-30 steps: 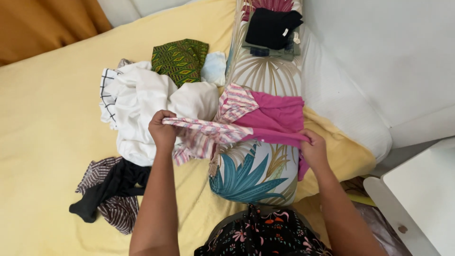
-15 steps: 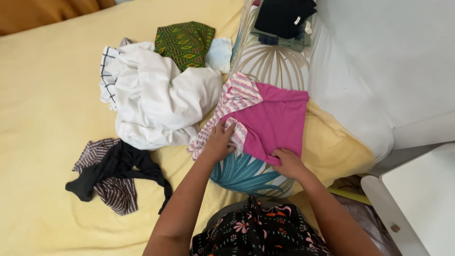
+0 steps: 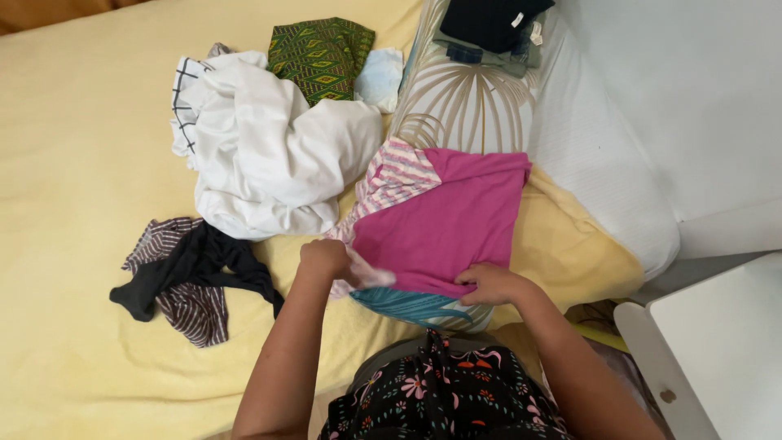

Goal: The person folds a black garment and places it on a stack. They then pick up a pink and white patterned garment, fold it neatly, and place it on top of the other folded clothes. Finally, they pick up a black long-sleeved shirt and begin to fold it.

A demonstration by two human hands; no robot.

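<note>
A pink garment with striped pink-and-white sleeves [image 3: 444,216] lies folded on a leaf-patterned pillow [image 3: 468,102]. My left hand [image 3: 326,259] pinches its striped near-left corner. My right hand [image 3: 489,283] grips the near edge of the pink cloth, fingers curled over it. Both hands sit at the garment's edge closest to me.
A crumpled white cloth [image 3: 269,155] lies left of the garment, with a green patterned cloth [image 3: 319,53] and a pale blue one [image 3: 379,77] behind it. A dark striped heap [image 3: 191,273] is on the yellow sheet [image 3: 73,163]. Folded dark clothes [image 3: 489,28] rest on the pillow's far end. A white table [image 3: 725,342] stands at right.
The garment was held up between both hands, then laid flat on the pillow. My hands have slid back to its near edge, the left now pinching the striped corner.
</note>
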